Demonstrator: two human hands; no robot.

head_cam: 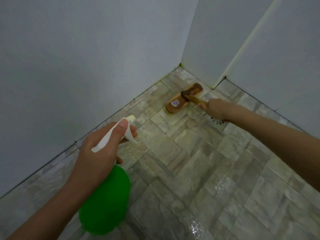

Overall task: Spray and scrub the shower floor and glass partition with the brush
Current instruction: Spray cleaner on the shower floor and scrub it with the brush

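My left hand (101,149) grips a green spray bottle (105,201) by its white trigger head, nozzle pointing toward the far corner, index finger along the top. My right hand (216,109) holds the wooden handle of a scrub brush (183,97). The brush head rests bristles down on the wet stone-pattern shower floor (199,170) close to the far corner. The glass partition is not clearly identifiable in this view.
Pale grey walls (86,58) meet at the corner beyond the brush. A round metal floor drain (218,121) lies just under my right wrist, partly hidden. A wall edge with a yellowish seam (242,49) juts out at the right. Water glistens on the near tiles.
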